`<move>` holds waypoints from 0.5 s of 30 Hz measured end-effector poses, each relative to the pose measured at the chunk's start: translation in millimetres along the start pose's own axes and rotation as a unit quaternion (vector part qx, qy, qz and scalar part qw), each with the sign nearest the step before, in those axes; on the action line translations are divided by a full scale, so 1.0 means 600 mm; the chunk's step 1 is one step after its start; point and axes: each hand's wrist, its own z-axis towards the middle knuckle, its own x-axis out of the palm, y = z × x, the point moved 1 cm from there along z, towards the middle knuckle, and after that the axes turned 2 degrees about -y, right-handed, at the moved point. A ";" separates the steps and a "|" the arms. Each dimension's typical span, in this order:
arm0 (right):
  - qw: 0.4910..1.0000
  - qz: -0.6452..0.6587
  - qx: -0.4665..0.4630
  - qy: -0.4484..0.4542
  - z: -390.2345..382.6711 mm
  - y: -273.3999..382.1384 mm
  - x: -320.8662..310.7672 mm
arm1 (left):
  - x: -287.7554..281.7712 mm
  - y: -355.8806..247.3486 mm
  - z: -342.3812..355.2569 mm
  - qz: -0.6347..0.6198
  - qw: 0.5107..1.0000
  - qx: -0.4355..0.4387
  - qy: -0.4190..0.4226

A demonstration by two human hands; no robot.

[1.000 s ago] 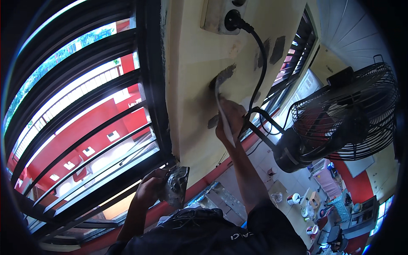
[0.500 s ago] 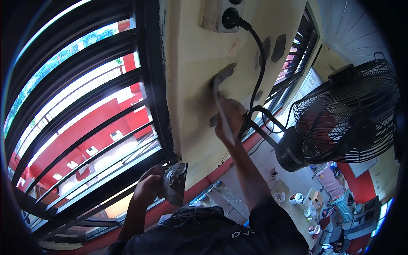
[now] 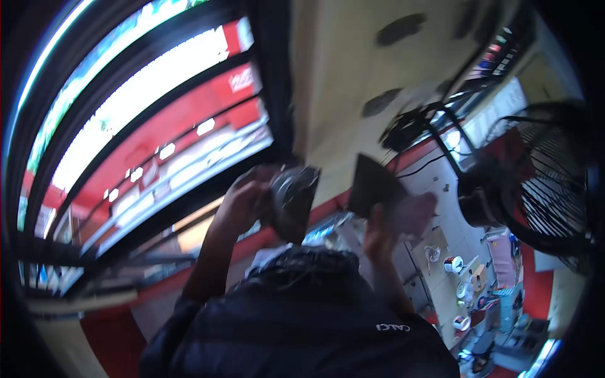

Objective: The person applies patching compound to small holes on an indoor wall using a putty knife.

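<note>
In front of my chest, my left hand (image 3: 241,200) grips a flat plate-like scraper (image 3: 296,200) with a lump of dark grey putty on it. To its right, my right hand (image 3: 380,238) is closed round a broad putty knife (image 3: 372,184), its dark blade pointing up. Motion blurs this hand, and the knife's handle is hard to make out. The two blades are apart. Beyond them stands the cream wall (image 3: 334,94), which carries dark grey putty patches (image 3: 401,29), one of them lower down (image 3: 381,103).
A dark louvred window (image 3: 274,75) fills the left side. On the right a black fan (image 3: 542,183) juts out near the wall, with a dark cable by its bracket. Below, a white tub (image 3: 452,264) and several other items lie around a pink object (image 3: 502,258).
My right hand has come away from the wall, down and toward the scraper in my left hand. The view has shifted, and the putty knife's blade now shows broadside.
</note>
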 end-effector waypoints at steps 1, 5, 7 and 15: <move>0.926 0.246 0.280 -0.055 0.038 0.123 0.003 | 0.000 -0.011 -0.003 -0.022 0.999 -0.018 0.016; 0.840 0.488 0.227 -0.069 0.066 0.108 0.000 | 0.018 -0.021 0.024 -0.027 0.999 -0.010 0.045; 0.915 0.374 0.152 -0.014 0.058 0.093 -0.018 | 0.029 -0.016 0.026 -0.023 1.000 0.011 -0.003; 0.985 0.141 -0.066 -0.080 0.081 0.111 -0.057 | -0.016 0.011 0.047 0.246 0.958 0.044 0.138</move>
